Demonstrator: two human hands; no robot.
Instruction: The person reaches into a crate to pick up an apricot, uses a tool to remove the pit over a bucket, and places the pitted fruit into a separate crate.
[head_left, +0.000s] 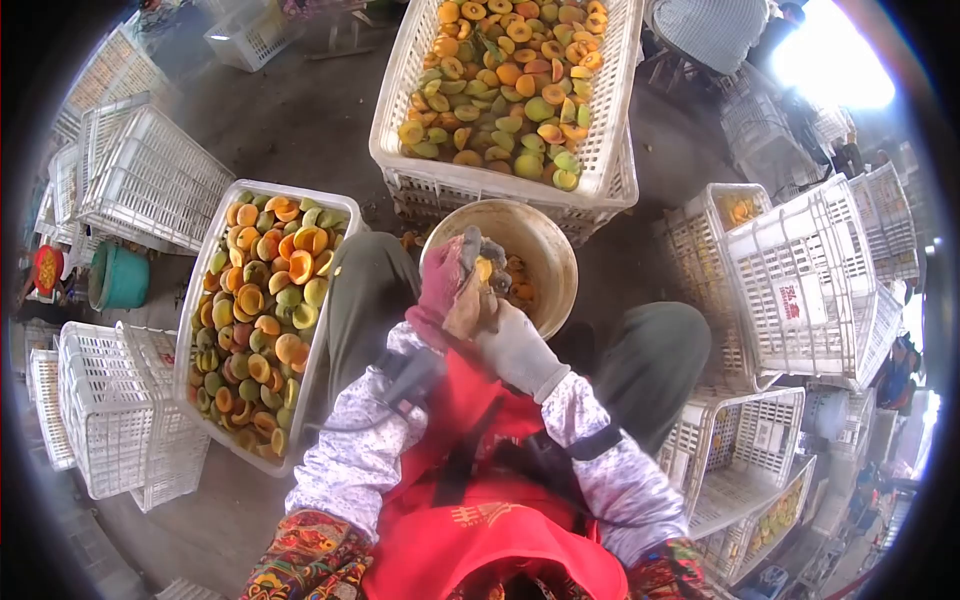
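My left hand (pixel 447 282), in a worn pink and grey glove, is closed around a yellow-orange piece of fruit (pixel 484 270), which looks like apricot. Against it presses my right hand (pixel 518 350) in a whitish glove, its fingers curled; what they grip is hidden. Both hands are over the near rim of a round, stained bucket (pixel 553 255) between my knees. A few orange bits (pixel 521 285) lie inside the bucket.
At the left of my knee stands a white crate (pixel 340 197) full of halved apricots (pixel 258 310). Ahead, stacked crates (pixel 398 178) hold more halves (pixel 505 90). White crates (pixel 160 190) pile up at left and more crates (pixel 790 280) at right; a green bucket (pixel 120 275) is far left.
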